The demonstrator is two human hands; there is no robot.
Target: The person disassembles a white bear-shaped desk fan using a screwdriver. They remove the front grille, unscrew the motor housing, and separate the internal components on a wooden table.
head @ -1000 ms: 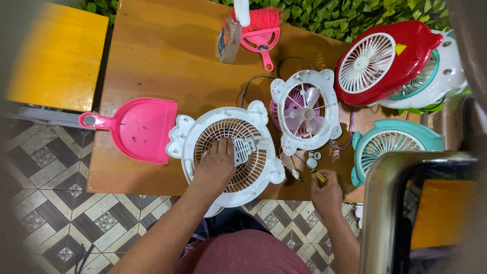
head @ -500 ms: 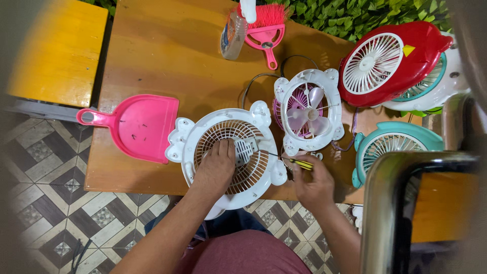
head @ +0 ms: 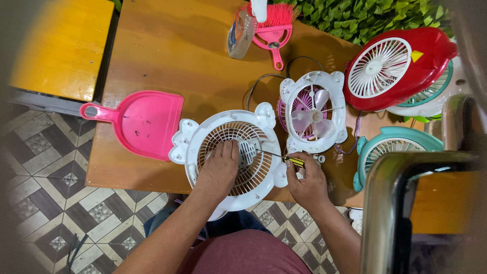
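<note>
- A white fan cover (head: 228,162) is laid flat at the near edge of the wooden desk (head: 167,61), and it is being worked on with a screwdriver (head: 284,158).
- The fan is already taken apart: the other half, a white frame with pink blades (head: 313,112), is lying just beside the cover, with its wires trailing behind it.
- Some small dark bits, maybe screws, are seen in the pink dustpan (head: 139,122) to the left. It cannot be told how many screws are left in the cover.
- The job looks partly done, since the two halves are not joined.
- The left hand (head: 219,170) is laid flat on the grille of the cover. Its fingers (head: 227,150) are nearly straight and close together, and nothing is gripped; the cover is only pressed down.
- The right hand (head: 306,182) is closed around the yellow and black handle of the screwdriver. The thin metal tip is pointed at the middle of the cover.
- More fans, red (head: 401,66) and teal (head: 390,152), are waiting at the right.
</note>
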